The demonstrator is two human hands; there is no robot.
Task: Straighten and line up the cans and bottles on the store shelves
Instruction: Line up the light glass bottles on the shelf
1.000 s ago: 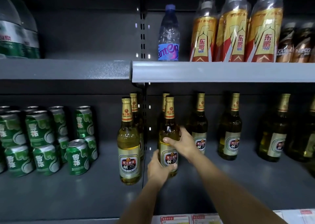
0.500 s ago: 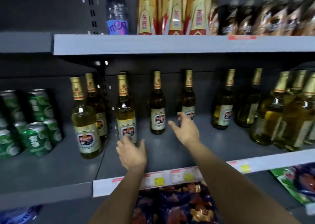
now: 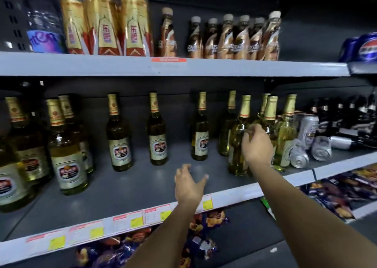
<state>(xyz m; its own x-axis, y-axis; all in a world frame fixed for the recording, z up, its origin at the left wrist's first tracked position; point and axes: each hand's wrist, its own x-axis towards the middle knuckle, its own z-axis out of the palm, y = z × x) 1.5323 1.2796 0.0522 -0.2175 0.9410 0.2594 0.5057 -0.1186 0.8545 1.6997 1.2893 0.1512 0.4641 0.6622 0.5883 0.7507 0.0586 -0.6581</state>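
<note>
Both hands have shifted rightward since half a second ago. Head view: the right hand (image 3: 256, 145), right of centre, now curls its fingers against the shoulder of a front beer bottle (image 3: 238, 145) in the crowded cluster, seemingly gripping it. Lower centre, the left hand (image 3: 188, 184) hovers spread and empty over the grey shelf (image 3: 122, 188). Silver cans (image 3: 299, 157) lie toppled at right.

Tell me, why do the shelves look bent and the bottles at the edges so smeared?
Head view: the wide lens bows the upper shelf; the leftmost beer bottle looks stretched and blurred, the right hand slightly soft, the far-right dark bottles dim.
</note>
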